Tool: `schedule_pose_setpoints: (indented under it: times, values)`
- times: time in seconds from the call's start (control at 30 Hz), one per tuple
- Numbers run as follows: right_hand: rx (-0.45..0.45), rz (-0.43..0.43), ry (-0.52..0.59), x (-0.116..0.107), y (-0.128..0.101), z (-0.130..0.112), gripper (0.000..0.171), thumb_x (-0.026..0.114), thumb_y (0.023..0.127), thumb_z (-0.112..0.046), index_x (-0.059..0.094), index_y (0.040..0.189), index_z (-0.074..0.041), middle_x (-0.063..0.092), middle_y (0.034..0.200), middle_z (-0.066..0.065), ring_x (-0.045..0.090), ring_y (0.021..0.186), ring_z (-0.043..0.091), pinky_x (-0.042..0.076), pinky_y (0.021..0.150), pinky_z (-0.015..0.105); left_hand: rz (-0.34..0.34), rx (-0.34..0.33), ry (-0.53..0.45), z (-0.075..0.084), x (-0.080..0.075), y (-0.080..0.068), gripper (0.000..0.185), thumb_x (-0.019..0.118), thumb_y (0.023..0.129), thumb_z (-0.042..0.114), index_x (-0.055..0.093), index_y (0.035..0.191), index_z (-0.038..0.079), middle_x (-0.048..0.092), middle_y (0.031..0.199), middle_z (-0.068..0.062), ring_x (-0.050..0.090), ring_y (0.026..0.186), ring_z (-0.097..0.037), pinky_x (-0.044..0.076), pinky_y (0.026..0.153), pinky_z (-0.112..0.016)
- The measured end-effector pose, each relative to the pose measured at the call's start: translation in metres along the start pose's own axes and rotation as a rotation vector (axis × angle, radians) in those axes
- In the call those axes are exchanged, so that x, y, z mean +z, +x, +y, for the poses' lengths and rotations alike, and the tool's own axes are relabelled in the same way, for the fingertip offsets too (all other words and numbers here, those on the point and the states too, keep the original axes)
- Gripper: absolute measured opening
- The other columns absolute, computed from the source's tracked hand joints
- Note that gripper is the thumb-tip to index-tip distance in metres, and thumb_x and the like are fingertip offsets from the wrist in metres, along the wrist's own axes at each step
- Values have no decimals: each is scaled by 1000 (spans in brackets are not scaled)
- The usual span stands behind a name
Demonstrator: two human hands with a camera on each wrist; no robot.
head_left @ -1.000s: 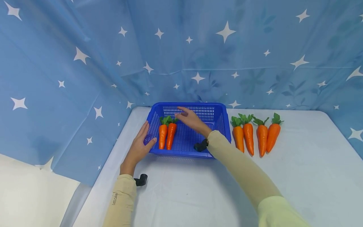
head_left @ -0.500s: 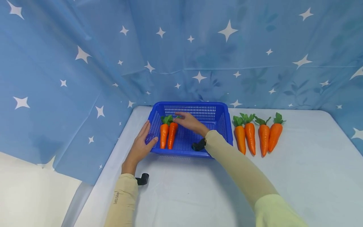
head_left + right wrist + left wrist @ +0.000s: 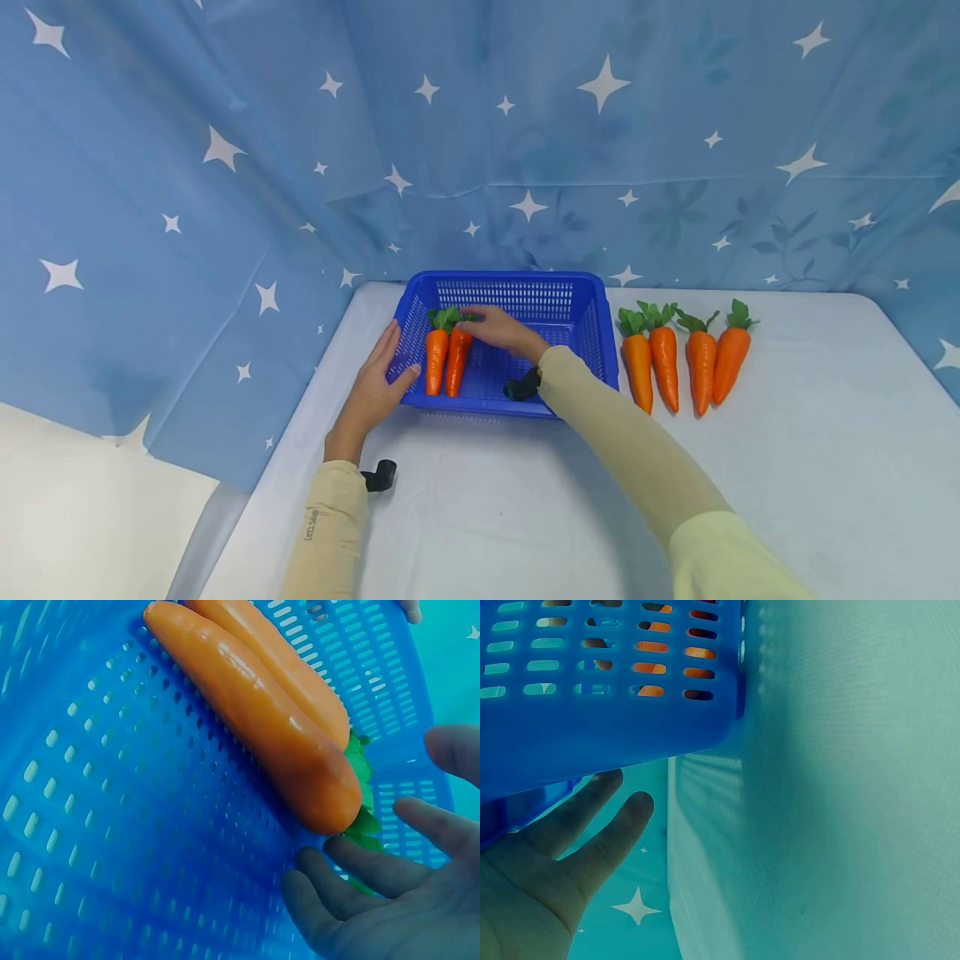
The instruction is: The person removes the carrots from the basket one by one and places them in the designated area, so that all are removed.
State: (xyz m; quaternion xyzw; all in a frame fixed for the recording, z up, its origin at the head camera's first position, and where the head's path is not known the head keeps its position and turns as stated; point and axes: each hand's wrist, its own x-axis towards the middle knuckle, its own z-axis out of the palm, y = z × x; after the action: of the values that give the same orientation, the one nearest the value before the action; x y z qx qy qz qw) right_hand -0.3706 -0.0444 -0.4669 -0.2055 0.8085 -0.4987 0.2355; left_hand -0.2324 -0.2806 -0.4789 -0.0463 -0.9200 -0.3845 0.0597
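Note:
Two orange carrots lie side by side at the left of a blue plastic basket, a left carrot and a right carrot, leaf ends away from me. My right hand reaches into the basket over the right carrot's leafy end. In the right wrist view its loosely spread fingers are right at that carrot's top, without curling round it; green leaves show behind. My left hand lies along the basket's left side, fingers straight and thumb apart. From the left wrist, its fingers extend beside the basket wall.
Several more carrots lie in a row on the white table, right of the basket. A blue curtain with white stars hangs behind the table and along its left.
My right hand has come down and slightly toward me, onto the leafy end of the right carrot. The left hand keeps its place at the basket's side.

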Motion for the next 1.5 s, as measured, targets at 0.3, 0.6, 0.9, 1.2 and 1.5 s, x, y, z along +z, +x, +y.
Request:
schedule_pose_setpoints:
  times: [0.3,0.6,0.9,1.2,1.5]
  values:
    - [7,-28,-7,5,2,-3,56,61,108,-29,52,157,-2,49,161,19,48,146,38,33,124,57,0,-3,-13,0,1,1,83,61,106,36,20,172,8,13,180,-4,15,163,-33,18,127,-62]
    - [38,-39,-35,11,7,-4,57,62,107,-28,53,157,-3,51,159,19,50,144,37,37,123,53,-3,-10,-12,0,1,0,83,62,106,36,19,172,8,12,180,-4,15,163,-33,17,127,-62]
    - [27,-43,-58,15,10,-6,55,62,106,-22,53,155,0,52,158,21,53,141,36,39,122,50,-3,-13,-17,1,0,-2,84,61,106,36,19,172,9,12,180,-3,15,163,-33,18,127,-62]
    - [41,-38,-50,15,9,-7,55,63,105,-21,54,155,1,53,158,20,52,142,36,41,121,48,-5,-3,-9,0,-1,0,83,60,107,37,18,172,10,11,180,-2,14,164,-33,18,127,-61]
    - [63,-27,25,13,6,-7,61,68,103,-21,52,159,-5,51,160,18,49,145,36,37,123,51,-4,-19,-14,0,0,0,84,60,105,42,19,172,10,11,180,-1,14,164,-31,17,128,-61]
